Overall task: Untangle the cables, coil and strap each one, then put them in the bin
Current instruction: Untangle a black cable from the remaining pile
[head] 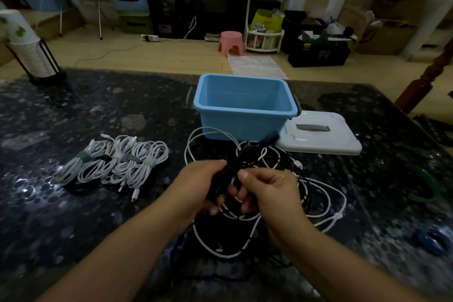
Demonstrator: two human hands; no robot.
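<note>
While both hands work at the centre of the dark speckled table (73, 110), the left hand (198, 185) has its fingers curled tight around a bunch of black cable (226, 174), and the right hand (267, 191) pinches the same black bunch between thumb and forefinger, so both grips are closed on it. Loose white cables (328, 211) loop around and under the hands, mixed with the black one in a tangled pile that reaches from the bin front down toward the near table edge; how many separate cables are in it cannot be told. The blue bin (245, 105) stands open just beyond the tangle, nothing visible inside. Its white lid (321, 135) with a grey handle lies flat on the table, touching the bin's right side. To the left, well apart from the tangle, a row of coiled white cables (115, 164) lies side by side on the table, each cinched around the middle with a strap. A stack of paper cups (22, 41) in a black holder sits at the far left table corner.
</note>
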